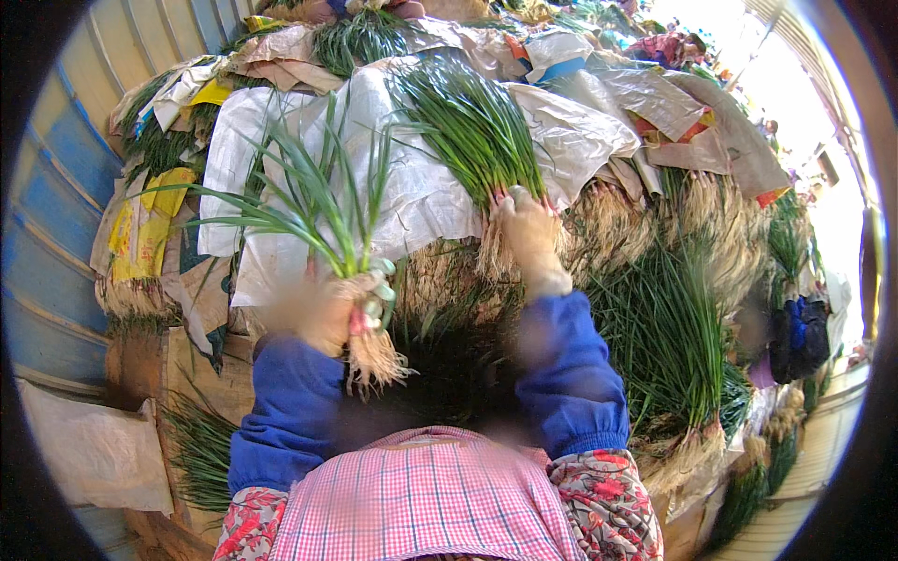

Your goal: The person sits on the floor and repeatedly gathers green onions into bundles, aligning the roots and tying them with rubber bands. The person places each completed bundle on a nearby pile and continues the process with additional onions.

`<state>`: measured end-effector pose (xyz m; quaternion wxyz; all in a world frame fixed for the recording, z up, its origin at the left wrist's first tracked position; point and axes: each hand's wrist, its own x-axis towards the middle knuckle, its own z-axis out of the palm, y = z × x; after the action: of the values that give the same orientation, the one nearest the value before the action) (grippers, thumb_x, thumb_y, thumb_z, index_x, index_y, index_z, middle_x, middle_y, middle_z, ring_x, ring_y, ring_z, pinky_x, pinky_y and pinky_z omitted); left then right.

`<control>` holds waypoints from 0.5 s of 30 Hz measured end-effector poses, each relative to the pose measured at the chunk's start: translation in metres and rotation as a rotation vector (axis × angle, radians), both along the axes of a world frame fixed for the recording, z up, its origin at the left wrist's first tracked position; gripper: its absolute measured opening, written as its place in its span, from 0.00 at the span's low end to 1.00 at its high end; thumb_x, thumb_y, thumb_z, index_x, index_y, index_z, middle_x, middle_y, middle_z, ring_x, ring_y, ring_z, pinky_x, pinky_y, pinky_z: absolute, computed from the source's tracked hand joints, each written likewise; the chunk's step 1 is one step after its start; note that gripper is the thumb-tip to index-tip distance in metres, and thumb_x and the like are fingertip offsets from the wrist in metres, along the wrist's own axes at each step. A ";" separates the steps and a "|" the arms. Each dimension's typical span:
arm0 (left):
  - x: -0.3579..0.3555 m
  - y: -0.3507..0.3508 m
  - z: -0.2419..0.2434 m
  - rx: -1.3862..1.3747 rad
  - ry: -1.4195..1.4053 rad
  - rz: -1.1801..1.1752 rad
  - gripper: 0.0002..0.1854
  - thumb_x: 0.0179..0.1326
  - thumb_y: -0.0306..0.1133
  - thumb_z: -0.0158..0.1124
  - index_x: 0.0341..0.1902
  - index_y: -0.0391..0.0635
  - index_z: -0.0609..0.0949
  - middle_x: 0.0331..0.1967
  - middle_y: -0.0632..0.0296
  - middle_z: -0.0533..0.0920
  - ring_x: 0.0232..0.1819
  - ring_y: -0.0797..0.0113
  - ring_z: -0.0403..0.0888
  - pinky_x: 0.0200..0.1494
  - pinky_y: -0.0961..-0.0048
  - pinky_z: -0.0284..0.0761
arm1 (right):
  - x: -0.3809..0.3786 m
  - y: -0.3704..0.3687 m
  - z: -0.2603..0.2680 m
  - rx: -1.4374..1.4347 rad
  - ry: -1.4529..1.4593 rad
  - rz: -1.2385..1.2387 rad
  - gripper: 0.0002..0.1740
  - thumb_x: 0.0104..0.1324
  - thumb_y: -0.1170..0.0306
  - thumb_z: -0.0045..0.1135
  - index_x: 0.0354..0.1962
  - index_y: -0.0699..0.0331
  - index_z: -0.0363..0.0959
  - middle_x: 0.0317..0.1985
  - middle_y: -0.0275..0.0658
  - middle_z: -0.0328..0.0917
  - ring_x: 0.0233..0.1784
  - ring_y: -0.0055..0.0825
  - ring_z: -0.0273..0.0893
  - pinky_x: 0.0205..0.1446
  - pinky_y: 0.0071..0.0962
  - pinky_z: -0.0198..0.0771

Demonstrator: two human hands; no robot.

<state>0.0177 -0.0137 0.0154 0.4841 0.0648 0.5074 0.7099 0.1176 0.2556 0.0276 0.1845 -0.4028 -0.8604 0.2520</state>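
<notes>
My left hand [333, 312] grips a small bunch of long-leaved green plants [344, 235], probably onion-like seedlings. Its leaves fan up and to the left, and pale stringy roots [379, 354] hang below my fist. At the pink stem bases of a larger, thicker bundle of the same plants [470, 126], my right hand [526, 228] is curled, with part of the bundle hidden under it. That bundle lies on a white woven plastic sheet [337, 154], leaves pointing away from me and roots towards me. Both hands seem to wear pale finger coverings.
To the right lies a pile of loose green plants [666, 329]. Rooted bundles [708, 224] sit under sacking behind it. A yellow sack [151, 217] and a corrugated metal wall [56, 231] are at left. Other people work at the far side and right, one in dark sleeves [800, 336].
</notes>
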 end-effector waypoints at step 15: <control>0.010 0.053 -0.050 0.097 0.073 0.088 0.12 0.59 0.32 0.56 0.45 0.40 0.75 0.27 0.54 0.81 0.18 0.71 0.75 0.18 0.78 0.72 | 0.012 -0.077 -0.037 0.016 -0.145 0.482 0.18 0.63 0.58 0.41 0.37 0.61 0.73 0.29 0.44 0.77 0.31 0.38 0.77 0.37 0.36 0.73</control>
<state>0.0277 0.0388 -0.0347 0.4300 0.0915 0.4920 0.7514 0.1300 0.1790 -0.0096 0.0603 -0.2014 -0.9445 0.2523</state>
